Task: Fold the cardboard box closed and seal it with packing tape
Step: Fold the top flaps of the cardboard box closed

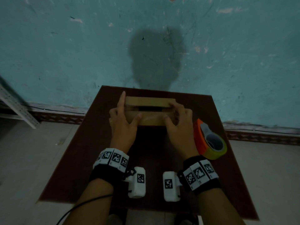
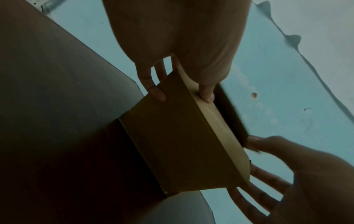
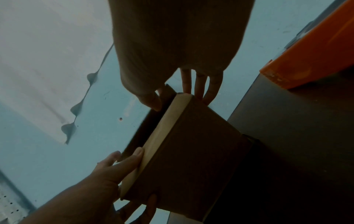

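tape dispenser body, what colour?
Orange, holding a yellowish-green tape roll. The tape dispenser shows best in the head view, on the table by the right hand.

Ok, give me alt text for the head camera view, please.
Both hands hold a small cardboard box on a dark brown table, the left hand and right hand pressing its top flaps down, a dark gap showing between them. An orange tape dispenser with a yellowish roll sits beside the right hand, untouched.

Looks like a bare back room or storeroom: scuffed, chipped teal wall [image 1: 65,46] filling the upper frame, patterned dark skirting [image 1: 259,137] along its foot, pale tiled floor [image 1: 24,159], perforated metal shelving upright [image 1: 17,108] at left edge, small dark table [image 1: 152,159] at centre.
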The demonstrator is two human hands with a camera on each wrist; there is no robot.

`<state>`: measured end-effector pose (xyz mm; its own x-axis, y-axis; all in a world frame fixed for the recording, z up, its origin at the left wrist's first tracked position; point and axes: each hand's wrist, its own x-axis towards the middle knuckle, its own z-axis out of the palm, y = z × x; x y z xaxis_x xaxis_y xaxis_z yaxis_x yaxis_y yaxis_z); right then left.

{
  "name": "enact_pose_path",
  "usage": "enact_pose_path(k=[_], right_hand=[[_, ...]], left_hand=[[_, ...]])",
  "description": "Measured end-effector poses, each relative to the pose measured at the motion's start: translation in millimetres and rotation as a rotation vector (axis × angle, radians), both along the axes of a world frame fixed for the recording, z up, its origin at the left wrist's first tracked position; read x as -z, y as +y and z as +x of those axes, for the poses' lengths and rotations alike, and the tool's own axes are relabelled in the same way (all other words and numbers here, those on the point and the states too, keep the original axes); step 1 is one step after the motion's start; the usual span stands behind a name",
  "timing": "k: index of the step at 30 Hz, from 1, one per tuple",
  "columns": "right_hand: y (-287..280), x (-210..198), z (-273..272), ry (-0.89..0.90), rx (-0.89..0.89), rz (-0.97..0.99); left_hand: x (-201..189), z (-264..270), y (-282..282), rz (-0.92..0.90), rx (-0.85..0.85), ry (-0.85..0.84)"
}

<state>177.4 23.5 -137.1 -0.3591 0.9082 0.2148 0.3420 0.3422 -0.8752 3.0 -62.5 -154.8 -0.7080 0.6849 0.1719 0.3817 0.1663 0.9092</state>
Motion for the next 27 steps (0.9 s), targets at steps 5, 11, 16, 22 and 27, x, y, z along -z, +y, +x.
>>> enact_pose_path(k=[5, 11, 16, 22, 27], right_hand=[[0.4, -3.1, 2.1, -0.037, 0.058, -0.019], [6.2, 3.5, -1.8, -0.085, 0.124, 0.078], [9.7, 8.4, -1.4, -0.134, 0.121, 0.024], [14.4, 8.2, -1.5, -0.111, 0.113, -0.045], [21.9, 7.3, 9.2, 0.040, 0.124, -0.116]], left_hand=[[-5.0, -1.5, 0.8, -0.012, 0.008, 0.038], [-2.6, -7.2, 3.8, -0.040, 0.009, -0.006], [-1.5, -1.7, 5.6, -0.110, -0.004, -0.012], [-6.8, 0.2, 5.9, -0.174, 0.013, 0.023], [-9.7, 0.0, 4.3, -0.083, 0.059, -0.117]])
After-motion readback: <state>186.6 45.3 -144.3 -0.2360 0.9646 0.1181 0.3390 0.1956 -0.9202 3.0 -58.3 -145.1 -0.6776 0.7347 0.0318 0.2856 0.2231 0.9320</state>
